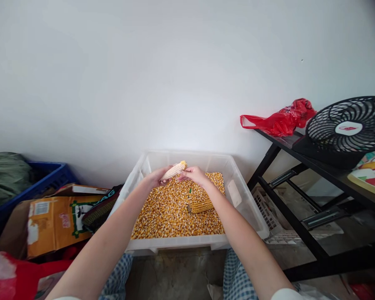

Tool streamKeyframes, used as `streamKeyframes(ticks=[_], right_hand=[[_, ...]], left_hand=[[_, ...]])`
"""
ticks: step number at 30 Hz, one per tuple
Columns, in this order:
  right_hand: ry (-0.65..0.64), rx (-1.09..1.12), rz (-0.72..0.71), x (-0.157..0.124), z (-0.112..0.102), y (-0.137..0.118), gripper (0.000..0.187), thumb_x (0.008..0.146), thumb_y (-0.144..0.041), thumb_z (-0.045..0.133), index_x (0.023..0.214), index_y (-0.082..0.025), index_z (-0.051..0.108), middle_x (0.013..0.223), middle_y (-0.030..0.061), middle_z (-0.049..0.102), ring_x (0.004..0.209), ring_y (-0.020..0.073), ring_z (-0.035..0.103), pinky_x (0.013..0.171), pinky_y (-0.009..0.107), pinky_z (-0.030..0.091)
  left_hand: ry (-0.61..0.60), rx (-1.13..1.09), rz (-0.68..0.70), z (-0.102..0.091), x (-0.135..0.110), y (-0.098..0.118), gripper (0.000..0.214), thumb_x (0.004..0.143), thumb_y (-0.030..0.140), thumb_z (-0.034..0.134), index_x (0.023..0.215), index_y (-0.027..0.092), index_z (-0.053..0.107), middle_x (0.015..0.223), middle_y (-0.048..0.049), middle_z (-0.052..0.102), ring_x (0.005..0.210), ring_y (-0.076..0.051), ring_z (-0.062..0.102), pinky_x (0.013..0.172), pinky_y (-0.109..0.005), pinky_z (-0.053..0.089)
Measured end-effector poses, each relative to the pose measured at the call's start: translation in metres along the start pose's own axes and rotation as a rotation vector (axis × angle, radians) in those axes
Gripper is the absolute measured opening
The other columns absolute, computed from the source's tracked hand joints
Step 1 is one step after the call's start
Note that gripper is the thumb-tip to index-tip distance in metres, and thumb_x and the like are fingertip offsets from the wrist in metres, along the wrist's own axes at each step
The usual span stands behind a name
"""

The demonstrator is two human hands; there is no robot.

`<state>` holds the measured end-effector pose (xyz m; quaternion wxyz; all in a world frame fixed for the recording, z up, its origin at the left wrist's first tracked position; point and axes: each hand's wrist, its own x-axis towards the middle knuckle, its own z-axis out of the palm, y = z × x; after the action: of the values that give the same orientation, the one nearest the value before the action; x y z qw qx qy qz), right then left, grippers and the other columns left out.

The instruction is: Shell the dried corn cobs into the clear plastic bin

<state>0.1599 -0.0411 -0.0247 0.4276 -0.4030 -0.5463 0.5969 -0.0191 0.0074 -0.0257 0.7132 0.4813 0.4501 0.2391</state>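
Both hands are up over the tub, and the left hand [156,177] is curled around the pale end of a mostly bare corn cob [174,171]. The right hand [192,175] is pressing its fingers in near the tip, where a few yellow kernels are left. The cob lies between them, slanting up toward the right. Just below sit loose corn kernels [171,214] and a second, kernel-covered cob [201,206], all inside a clear plastic tub [175,246]. Off left there's a cardboard box [59,221] by a blue crate [46,183]; off right, a black shelf [300,160] carries a red plastic bag [281,118] and a black fan [348,127].
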Motion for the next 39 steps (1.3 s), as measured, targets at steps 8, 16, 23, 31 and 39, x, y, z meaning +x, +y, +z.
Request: streamKeyframes(ticks=[8, 16, 23, 31, 39], right_hand=[[0.143, -0.083, 0.08, 0.002, -0.01, 0.004, 0.04, 0.075, -0.053, 0.058, 0.096, -0.019, 0.061, 0.078, 0.0037, 0.069, 0.062, 0.0124, 0.064, 0.056, 0.022, 0.051], [0.264, 0.239, 0.095, 0.002, -0.03, 0.011, 0.023, 0.081, -0.039, 0.058, 0.087, -0.017, 0.054, 0.065, 0.002, 0.064, 0.059, 0.0129, 0.063, 0.064, 0.028, 0.054], [0.217, 0.313, 0.049, 0.002, -0.033, 0.015, 0.016, 0.078, -0.021, 0.061, 0.093, -0.018, 0.056, 0.076, 0.0018, 0.067, 0.068, 0.0129, 0.066, 0.071, 0.027, 0.054], [0.094, 0.248, -0.023, -0.007, -0.014, 0.005, 0.035, 0.075, -0.019, 0.062, 0.109, -0.023, 0.057, 0.087, -0.0001, 0.067, 0.082, 0.0124, 0.066, 0.086, 0.029, 0.051], [0.245, 0.212, -0.113, -0.004, 0.013, -0.011, 0.026, 0.066, -0.03, 0.07, 0.088, -0.02, 0.06, 0.076, -0.0003, 0.068, 0.062, 0.0126, 0.064, 0.064, 0.026, 0.055]], left_hand=[[0.246, 0.157, 0.37, 0.007, -0.004, 0.001, 0.049, 0.059, 0.051, 0.07, 0.093, 0.018, 0.059, 0.072, 0.0, 0.057, 0.056, -0.008, 0.052, 0.045, -0.017, 0.036], [0.173, 0.034, 0.502, 0.007, 0.002, 0.0, 0.04, 0.066, 0.047, 0.065, 0.092, 0.017, 0.06, 0.086, -0.0027, 0.06, 0.073, -0.012, 0.055, 0.061, -0.02, 0.042], [0.263, -0.232, 0.438, -0.003, 0.011, -0.002, 0.033, 0.065, 0.042, 0.063, 0.084, 0.015, 0.061, 0.079, -0.0029, 0.059, 0.07, -0.011, 0.055, 0.06, -0.02, 0.045], [0.295, -0.378, 0.382, -0.01, 0.011, -0.001, 0.03, 0.073, 0.042, 0.053, 0.083, 0.015, 0.058, 0.074, -0.0052, 0.063, 0.058, -0.013, 0.056, 0.052, -0.022, 0.042], [0.304, -0.314, 0.351, -0.029, 0.019, -0.015, 0.062, 0.082, 0.062, 0.024, 0.097, 0.013, 0.058, 0.078, -0.0132, 0.064, 0.064, -0.02, 0.06, 0.057, -0.033, 0.047]])
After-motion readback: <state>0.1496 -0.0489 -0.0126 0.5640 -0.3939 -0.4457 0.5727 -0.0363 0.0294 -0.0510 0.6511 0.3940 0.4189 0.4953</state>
